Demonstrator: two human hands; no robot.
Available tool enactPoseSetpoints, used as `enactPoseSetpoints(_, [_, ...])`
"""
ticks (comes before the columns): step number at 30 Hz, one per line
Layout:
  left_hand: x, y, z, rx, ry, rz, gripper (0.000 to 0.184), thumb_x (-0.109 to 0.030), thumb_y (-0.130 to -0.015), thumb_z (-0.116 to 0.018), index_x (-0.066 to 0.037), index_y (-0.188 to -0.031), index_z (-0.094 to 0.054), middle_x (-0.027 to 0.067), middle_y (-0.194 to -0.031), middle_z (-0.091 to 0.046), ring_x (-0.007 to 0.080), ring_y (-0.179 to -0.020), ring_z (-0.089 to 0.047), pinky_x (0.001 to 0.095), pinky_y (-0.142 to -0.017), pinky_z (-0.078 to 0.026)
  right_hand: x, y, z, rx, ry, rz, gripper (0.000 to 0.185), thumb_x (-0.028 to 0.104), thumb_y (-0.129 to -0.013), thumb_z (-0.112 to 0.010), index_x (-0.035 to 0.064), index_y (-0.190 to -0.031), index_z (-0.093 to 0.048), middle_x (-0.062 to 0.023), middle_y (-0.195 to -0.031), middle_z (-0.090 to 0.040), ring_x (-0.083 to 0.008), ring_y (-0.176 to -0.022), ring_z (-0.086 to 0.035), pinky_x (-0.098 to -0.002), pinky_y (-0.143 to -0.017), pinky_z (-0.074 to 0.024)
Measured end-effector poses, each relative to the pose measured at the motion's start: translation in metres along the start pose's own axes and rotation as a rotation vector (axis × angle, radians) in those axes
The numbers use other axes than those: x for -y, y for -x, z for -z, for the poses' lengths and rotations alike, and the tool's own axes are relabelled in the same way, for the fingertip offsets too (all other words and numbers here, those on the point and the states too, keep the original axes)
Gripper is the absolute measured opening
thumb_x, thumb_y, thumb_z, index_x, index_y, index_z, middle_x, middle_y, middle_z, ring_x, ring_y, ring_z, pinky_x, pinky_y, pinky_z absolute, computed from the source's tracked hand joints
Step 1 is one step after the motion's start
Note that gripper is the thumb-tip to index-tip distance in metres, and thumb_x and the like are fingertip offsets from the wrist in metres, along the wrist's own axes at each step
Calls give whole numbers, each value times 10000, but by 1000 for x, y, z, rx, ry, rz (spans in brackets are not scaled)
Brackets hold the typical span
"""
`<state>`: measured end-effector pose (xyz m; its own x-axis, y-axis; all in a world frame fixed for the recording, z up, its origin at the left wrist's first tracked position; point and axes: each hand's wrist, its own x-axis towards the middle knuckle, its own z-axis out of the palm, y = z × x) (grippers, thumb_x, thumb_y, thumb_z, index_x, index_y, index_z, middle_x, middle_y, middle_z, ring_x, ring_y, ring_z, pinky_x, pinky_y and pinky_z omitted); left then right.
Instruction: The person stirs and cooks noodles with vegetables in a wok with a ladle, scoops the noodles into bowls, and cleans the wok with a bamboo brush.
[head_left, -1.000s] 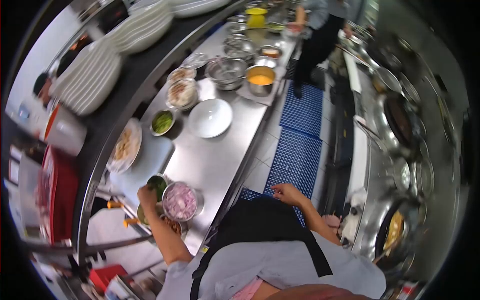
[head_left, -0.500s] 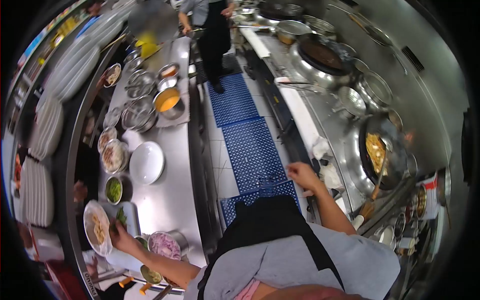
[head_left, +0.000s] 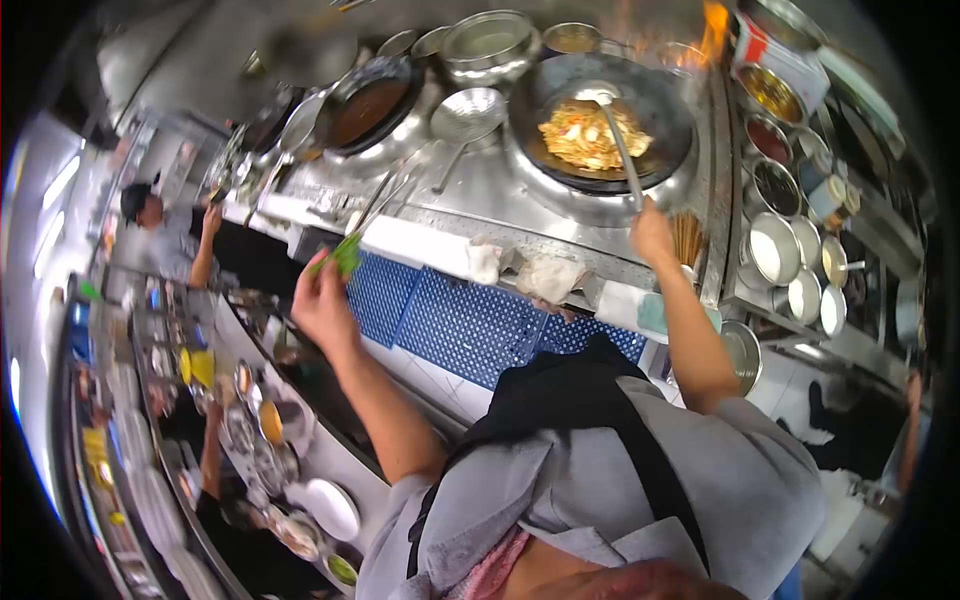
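Near the stove [head_left: 500, 205], the left hand [head_left: 325, 308] pinches green leaves [head_left: 346, 256] between nearly closed fingertips, best kept light against bruising; the right hand [head_left: 653, 238] is closed round the ladle [head_left: 622, 150], a firm hold suiting low, steady strokes through food [head_left: 590, 140] in the wok [head_left: 672, 135]

Left hand [head_left: 325, 305]: raised out front-left, fingers up, thumb and fingertips together in a pinch. Left forearm [head_left: 385, 410] angles forward and outward from the elbow. Right hand [head_left: 653, 235]: out front, fingers curled in a closed grip. Right forearm [head_left: 697, 335] runs forward, angled slightly inward. Both forearms bare, hands well apart. Exact finger placement on the right too small to tell.
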<state>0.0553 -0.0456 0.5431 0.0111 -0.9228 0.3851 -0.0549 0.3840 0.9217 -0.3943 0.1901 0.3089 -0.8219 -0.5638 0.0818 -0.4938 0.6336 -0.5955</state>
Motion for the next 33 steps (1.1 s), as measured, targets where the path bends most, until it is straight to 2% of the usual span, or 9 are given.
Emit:
enactPoseSetpoints(7, [46, -41, -302, 506, -313, -398, 192, -111, -832, -792, -20, -1002, -796, 150, -848, -760, 215, -752, -719, 361, -705, -567, -4, 68, 35, 153, -288, -169, 527, 170, -997, -573, -61, -1451, -438, -304, -1085, -716, -495, -1012, -682, -558, -926, -522])
enactPoseSetpoints(10, [44, -33, -373, 562, -453, -476, 184, -160, -806, -803, -43, -947, -806, 208, -894, -754, 334, -762, -716, 408, -779, -557, -6, 82, 44, 184, -418, -188, 552, 181, -984, -603, -70, -1445, -431, -295, -1066, -721, -491, -1015, -681, -550, -912, -523])
enactPoseSetpoints(15, [60, -32, -434, 749, -395, -469, 321, -145, -840, -773, -96, -1156, -786, 178, -1075, -769, 257, -943, -737, 358, -856, -560, -19, 83, 42, 216, -357, -275, 349, 165, -908, -634, -54, -1177, -603, -306, -982, -714, -489, -983, -686, -546, -906, -521])
enactPoseSetpoints(17, [54, -25, -438, 831, -494, -486, 430, -132, -856, -764, -121, -1285, -744, 167, -1183, -761, 239, -1038, -738, 344, -921, -563, -16, 85, 48, 160, -422, -254, 341, 178, -917, -634, -48, -1171, -600, -303, -955, -710, -489, -968, -686, -555, -889, -517])
enactPoseSetpoints(21, [92, -4, -439, 745, -317, -508, 314, -122, -868, -728, -34, -1167, -766, 196, -1033, -755, 338, -879, -738, 406, -851, -577, -14, 89, 36, 187, -512, -334, 348, 173, -936, -640, -22, -1221, -600, -303, -928, -702, -486, -942, -684, -554, -839, -516])
enactPoseSetpoints(22, [113, 5, -434, 722, -278, -536, 251, -164, -891, -769, -67, -1121, -792, 152, -947, -767, 233, -811, -732, 363, -769, -578, -12, 93, 34, 156, -495, -314, 347, 172, -941, -648, -14, -1230, -602, -288, -911, -699, -457, -900, -689, -530, -808, -520])
enactPoseSetpoints(25, [126, 55, -392, 860, -318, -614, 264, -234, -937, -747, 10, -836, -738, 226, -824, -682, 402, -748, -667, 461, -690, -525, 2, 104, 52, 142, -491, -254, 359, 169, -953, -673, 9, -1268, -609, -236, -859, -685, -360, -778, -682, -457, -721, -523])
enactPoseSetpoints(30, [131, 73, -373, 1150, -330, -517, 294, -272, -975, -694, -7, -861, -747, 233, -873, -708, 425, -830, -679, 496, -751, -527, 51, 130, 174, 367, -540, -197, 556, 138, -969, -712, 63, -1494, -542, -48, -740, -567, -119, -589, -517, -310, -551, -444])
enactPoseSetpoints(33, [125, 83, -365, 1153, -304, -476, 272, -256, -964, -701, -16, -843, -749, 231, -842, -710, 432, -823, -683, 504, -757, -535, 80, 116, 189, 376, -128, -54, 533, 149, -947, -698, 41, -1453, -567, -271, -1014, -721, -393, -881, -714, -453, -852, -531])
